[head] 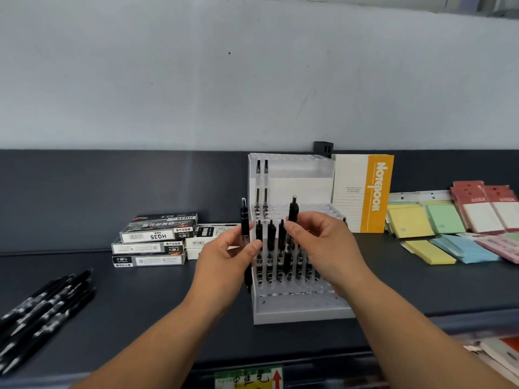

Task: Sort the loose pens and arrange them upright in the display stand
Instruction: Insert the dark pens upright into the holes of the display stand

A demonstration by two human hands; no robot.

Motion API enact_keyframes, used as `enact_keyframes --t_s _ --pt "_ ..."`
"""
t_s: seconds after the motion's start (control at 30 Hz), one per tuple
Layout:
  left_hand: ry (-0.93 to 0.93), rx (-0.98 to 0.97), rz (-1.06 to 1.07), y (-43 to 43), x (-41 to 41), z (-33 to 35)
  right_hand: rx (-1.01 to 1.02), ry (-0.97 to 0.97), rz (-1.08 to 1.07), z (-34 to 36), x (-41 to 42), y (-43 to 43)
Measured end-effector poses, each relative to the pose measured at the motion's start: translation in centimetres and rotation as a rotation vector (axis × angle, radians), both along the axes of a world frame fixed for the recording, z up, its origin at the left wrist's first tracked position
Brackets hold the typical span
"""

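A clear acrylic display stand [297,310] sits mid-shelf with stepped rows of holes. Several black pens [271,248] stand upright in its front row, and two thin pens [261,189] stand in the back left. My left hand [224,256] grips a black pen [244,217] upright, just left of the stand. My right hand [317,240] pinches another black pen [293,211] upright above the front row, its lower end among the standing pens. A pile of loose black pens [42,310] lies at the far left of the shelf.
Stacked pen boxes [153,240] lie left of the stand. A notebook with an orange spine [365,192] leans behind on the right. Coloured sticky-note pads [446,237] and pink pads [488,206] fill the right side. The shelf's front edge [309,360] carries a label.
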State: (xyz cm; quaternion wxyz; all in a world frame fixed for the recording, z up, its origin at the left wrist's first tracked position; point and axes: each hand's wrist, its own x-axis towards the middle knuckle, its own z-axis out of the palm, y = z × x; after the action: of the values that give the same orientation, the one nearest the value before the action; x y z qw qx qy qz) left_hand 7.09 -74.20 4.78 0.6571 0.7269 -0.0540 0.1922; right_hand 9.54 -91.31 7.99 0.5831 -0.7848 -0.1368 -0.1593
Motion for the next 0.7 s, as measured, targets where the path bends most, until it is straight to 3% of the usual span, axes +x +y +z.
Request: enact_keyframes --t_s 0.13,0.33,0.7 --pt "-0.017 -0.058 0.025 0.9 0.7 -0.2 -0.057 -0.029 -0.084 -0.8 -0.2 0.8" --pt "-0.062 -0.091 -0.098 0.4 0.6 0.0 -0.052 -0.062 -0.149 -0.9 -0.4 1.5" --pt "-0.133 0.076 -0.011 0.6 2.0 -0.3 -0.157 -0.036 -0.132 -1.6 0.3 2.2"
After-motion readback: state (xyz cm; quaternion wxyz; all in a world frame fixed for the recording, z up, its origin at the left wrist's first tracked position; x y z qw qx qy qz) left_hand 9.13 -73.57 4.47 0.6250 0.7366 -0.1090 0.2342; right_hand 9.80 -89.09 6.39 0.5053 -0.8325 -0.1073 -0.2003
